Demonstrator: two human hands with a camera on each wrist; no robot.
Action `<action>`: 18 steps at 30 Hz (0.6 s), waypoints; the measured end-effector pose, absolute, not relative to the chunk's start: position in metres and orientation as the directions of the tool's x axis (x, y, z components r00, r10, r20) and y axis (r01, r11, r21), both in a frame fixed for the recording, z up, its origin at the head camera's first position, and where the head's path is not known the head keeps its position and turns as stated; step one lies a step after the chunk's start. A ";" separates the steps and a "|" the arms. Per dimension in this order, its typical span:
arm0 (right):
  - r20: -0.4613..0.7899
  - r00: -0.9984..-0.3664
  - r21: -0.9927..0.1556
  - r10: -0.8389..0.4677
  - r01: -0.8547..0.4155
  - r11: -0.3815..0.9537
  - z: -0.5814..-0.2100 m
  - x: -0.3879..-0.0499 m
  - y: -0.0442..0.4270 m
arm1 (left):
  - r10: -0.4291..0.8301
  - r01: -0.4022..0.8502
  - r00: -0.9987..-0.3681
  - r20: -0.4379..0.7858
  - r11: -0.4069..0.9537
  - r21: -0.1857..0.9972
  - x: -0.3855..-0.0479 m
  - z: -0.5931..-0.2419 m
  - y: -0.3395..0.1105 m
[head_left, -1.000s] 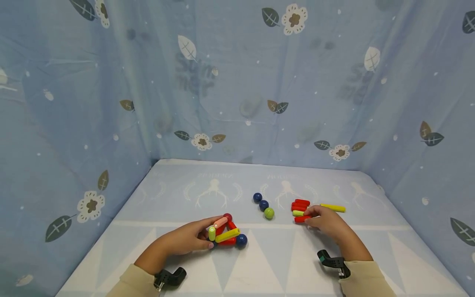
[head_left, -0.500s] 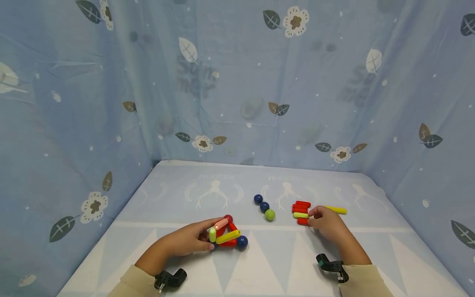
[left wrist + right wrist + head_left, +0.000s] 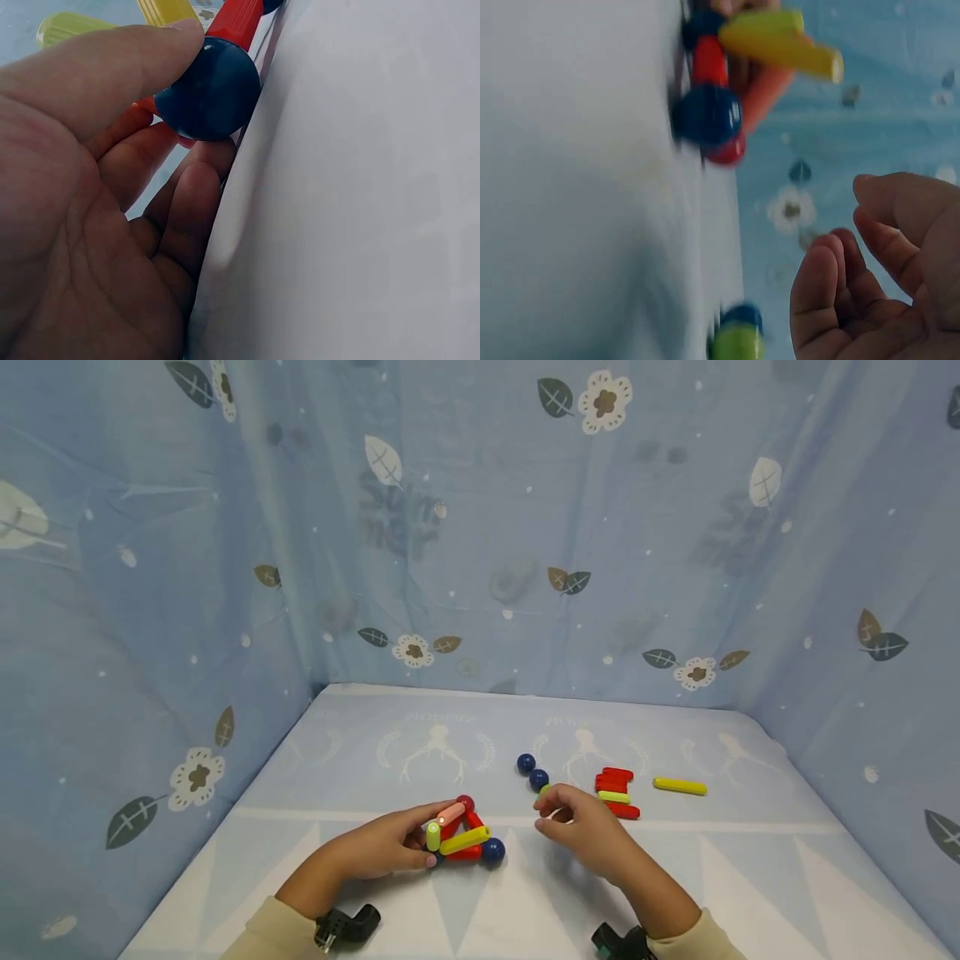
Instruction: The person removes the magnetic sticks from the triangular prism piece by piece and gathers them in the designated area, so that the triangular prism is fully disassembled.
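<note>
While the left hand (image 3: 386, 842) pinches the dark blue ball (image 3: 211, 90) at one corner of the rod-and-ball frame (image 3: 465, 841) on the surface (image 3: 525, 910), the right hand (image 3: 588, 831) hovers between that frame and the red rods (image 3: 613, 784), its grip loosely curled around nothing. It partly hides the green ball (image 3: 545, 790), which lies near two other blue balls (image 3: 538, 779).
</note>
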State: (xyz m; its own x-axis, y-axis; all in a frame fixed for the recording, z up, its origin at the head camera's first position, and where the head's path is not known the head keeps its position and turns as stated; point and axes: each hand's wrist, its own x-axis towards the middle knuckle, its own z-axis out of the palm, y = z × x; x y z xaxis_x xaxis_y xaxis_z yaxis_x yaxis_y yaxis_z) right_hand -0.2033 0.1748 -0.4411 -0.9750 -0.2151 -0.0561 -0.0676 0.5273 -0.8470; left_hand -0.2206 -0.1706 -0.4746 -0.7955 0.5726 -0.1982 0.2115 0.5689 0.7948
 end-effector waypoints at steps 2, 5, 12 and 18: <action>-0.053 -0.960 -0.838 -0.274 -0.106 0.535 -0.439 -0.196 0.162 | 0.575 0.217 -0.795 -0.193 0.566 0.795 -0.220 -0.475 -0.170; -0.037 -0.934 -0.824 -0.354 -0.172 0.540 -0.437 -0.188 0.144 | 0.585 0.226 -0.789 -0.186 0.559 0.798 -0.220 -0.477 -0.171; 0.066 -0.876 -0.741 -0.477 -0.363 0.565 -0.443 -0.180 0.117 | 0.613 0.258 -0.775 -0.156 0.531 0.807 -0.220 -0.481 -0.172; 0.089 -0.861 -0.703 -0.500 -0.410 0.581 -0.450 -0.180 0.104 | 0.626 0.268 -0.768 -0.135 0.507 0.819 -0.219 -0.482 -0.172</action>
State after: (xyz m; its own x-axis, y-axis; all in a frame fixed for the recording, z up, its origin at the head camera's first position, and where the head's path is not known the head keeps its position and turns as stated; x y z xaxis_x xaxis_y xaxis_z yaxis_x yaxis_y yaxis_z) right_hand -0.1797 0.1044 -0.4497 -0.8614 -0.5000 0.0894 -0.4104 0.5814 -0.7025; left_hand -0.2194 -0.1719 -0.4823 -0.7684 0.6255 -0.1355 0.2679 0.5066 0.8195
